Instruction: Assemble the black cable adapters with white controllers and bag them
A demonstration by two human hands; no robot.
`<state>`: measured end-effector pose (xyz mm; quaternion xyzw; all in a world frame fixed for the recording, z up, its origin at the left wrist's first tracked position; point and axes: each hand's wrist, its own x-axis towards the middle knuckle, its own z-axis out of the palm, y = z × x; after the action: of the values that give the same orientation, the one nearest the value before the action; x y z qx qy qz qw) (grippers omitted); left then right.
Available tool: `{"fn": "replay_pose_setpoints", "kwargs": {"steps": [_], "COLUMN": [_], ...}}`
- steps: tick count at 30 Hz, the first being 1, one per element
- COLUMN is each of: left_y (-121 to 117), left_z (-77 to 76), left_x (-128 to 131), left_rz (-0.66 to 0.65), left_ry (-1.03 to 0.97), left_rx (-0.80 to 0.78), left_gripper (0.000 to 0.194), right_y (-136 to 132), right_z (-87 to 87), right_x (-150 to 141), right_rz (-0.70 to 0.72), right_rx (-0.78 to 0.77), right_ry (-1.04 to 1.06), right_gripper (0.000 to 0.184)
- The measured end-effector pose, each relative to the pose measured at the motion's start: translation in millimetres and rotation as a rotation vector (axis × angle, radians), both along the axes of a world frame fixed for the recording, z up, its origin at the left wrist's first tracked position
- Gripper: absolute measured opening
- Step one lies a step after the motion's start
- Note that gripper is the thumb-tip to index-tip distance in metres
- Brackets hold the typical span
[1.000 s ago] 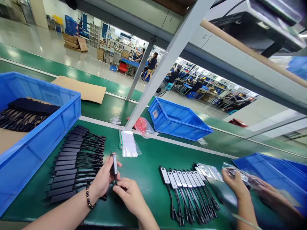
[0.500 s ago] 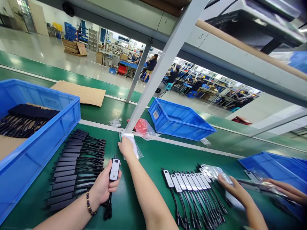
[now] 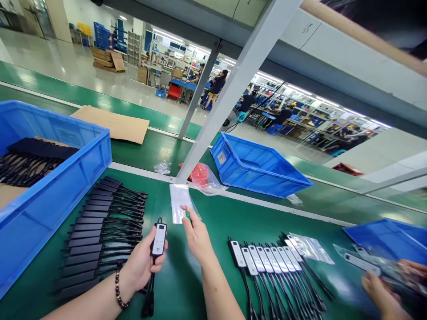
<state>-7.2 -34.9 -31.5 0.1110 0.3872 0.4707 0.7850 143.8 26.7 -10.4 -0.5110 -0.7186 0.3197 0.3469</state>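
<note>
My left hand (image 3: 143, 255) is closed around a slim black device (image 3: 159, 239) with a silver face, a small dark window and a black cable hanging below. My right hand (image 3: 198, 233) is at the near edge of a stack of white sheets (image 3: 180, 202). Its thumb and fingers close on a clear plastic bag (image 3: 196, 208) with a bit of green at the fingertips; most of the bag is hidden. Left of my hands lies a row of dark devices with cables (image 3: 90, 233). To the right is a row of silver-faced devices (image 3: 263, 258).
A blue bin (image 3: 60, 178) with black cabled devices stands at left. Another blue bin (image 3: 260, 166) sits beyond the bench rail, near a red item in plastic (image 3: 202, 175). A slanted metal post (image 3: 227, 98) rises ahead. Another person's hands (image 3: 383, 289) handle a bagged device at right.
My right hand has drawn back from the top of the white sheets towards me and right, uncovering them. My left hand still holds the device. The other person's hands have moved right, leaving a clear bag.
</note>
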Motion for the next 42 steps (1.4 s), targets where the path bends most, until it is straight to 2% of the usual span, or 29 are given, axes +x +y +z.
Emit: {"fn": "replay_pose_setpoints", "kwargs": {"steps": [4, 7, 10, 15, 21, 29, 38, 42], "left_y": [0, 1, 2, 2, 2, 2, 0, 0], "left_z": [1.7, 4.1, 5.4, 3.8, 3.3, 4.7, 6.2, 5.2], "left_x": [2, 2, 2, 2, 2, 5, 6, 7], "left_rz": [0.024, 0.032, 0.026, 0.014, 0.004, 0.024, 0.042, 0.049], "left_ry": [0.026, 0.028, 0.024, 0.018, 0.002, 0.049, 0.086, 0.093], "left_rx": [-0.017, -0.011, -0.008, 0.013, 0.018, 0.027, 0.019, 0.039], "left_gripper": [0.042, 0.044, 0.044, 0.042, 0.040, 0.040, 0.038, 0.036], "right_y": [-14, -17, -18, -17, -18, -20, -19, -18], "right_z": [-0.8, -4.1, -5.2, -5.5, -10.2, -15.2, -17.0, -13.2], "right_x": [-4, -8, -9, -9, -13, -20, -24, -24], "right_rz": [0.076, 0.114, 0.160, 0.092, 0.115, 0.062, 0.055, 0.069], "right_rx": [-0.002, 0.022, 0.065, 0.148, 0.209, 0.257, 0.227, 0.139], "right_ry": [-0.147, -0.158, -0.131, -0.194, -0.289, -0.472, -0.500, -0.428], "right_gripper": [0.028, 0.021, 0.028, 0.027, 0.025, 0.030, 0.032, 0.032]}}
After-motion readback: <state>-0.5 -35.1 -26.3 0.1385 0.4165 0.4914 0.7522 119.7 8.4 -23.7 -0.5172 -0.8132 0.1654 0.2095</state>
